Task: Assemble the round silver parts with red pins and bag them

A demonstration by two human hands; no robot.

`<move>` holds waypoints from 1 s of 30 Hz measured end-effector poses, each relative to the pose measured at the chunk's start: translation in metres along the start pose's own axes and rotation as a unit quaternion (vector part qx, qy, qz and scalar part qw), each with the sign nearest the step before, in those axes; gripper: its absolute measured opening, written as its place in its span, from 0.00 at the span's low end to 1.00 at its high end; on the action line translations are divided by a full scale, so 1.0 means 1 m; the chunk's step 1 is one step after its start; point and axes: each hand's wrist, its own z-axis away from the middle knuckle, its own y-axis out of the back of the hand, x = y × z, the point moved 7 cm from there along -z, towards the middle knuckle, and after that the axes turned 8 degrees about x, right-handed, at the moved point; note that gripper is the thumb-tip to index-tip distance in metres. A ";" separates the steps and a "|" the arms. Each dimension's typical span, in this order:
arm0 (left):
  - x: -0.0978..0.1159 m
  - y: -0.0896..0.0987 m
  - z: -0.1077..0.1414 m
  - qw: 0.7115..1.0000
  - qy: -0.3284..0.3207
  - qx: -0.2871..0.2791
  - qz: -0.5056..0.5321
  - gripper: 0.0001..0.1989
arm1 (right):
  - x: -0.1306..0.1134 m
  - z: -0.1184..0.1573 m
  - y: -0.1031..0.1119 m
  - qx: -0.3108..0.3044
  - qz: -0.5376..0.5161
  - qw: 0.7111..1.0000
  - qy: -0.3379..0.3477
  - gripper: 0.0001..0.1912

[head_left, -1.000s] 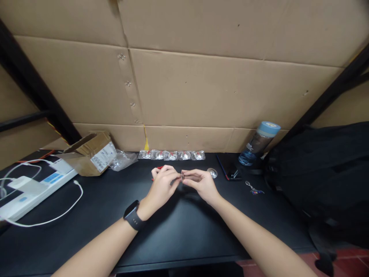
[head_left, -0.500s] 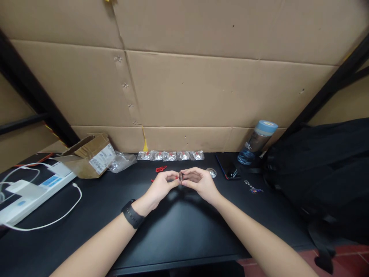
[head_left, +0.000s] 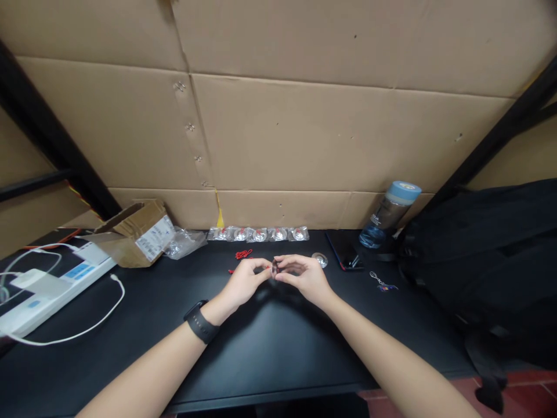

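Over the middle of the black table [head_left: 278, 360], both hands meet at a small, thin, round, glassy disc [head_left: 274, 269] turned edge-on. My left hand [head_left: 244, 284] pinches its left side, with a bit of red showing at the fingertips. On the other side, my right hand [head_left: 304, 276] holds the disc between thumb and fingers. A red cord [head_left: 243, 254] lies just behind my left hand, partly hidden by it. Behind my right hand rests a clear round disc [head_left: 321, 260]. Fine detail of the held piece is too small to make out.
Several wrapped round pieces [head_left: 260, 234] line the cardboard wall. An opened carton [head_left: 134, 235] and a white power strip [head_left: 56, 299] with cables are at left. Rightward are a phone [head_left: 344, 251], a bottle [head_left: 387, 216], a small keychain [head_left: 385, 287] and a black backpack [head_left: 483, 261].
Both hands keep their hold on the disc. My right fingers have shifted very slightly around it; the view has moved a little.
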 end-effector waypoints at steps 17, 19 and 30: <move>-0.001 -0.007 0.001 0.999 -0.013 0.004 0.033 0.13 | -0.001 -0.005 0.009 0.023 -0.015 1.000 0.000 0.15; -0.002 -0.006 0.001 0.999 -0.012 0.016 0.032 0.12 | -0.001 -0.005 0.008 0.018 -0.011 1.000 0.002 0.15; -0.009 -0.006 0.003 0.990 0.043 0.048 0.127 0.12 | 0.002 -0.002 0.004 0.001 -0.008 1.000 -0.028 0.19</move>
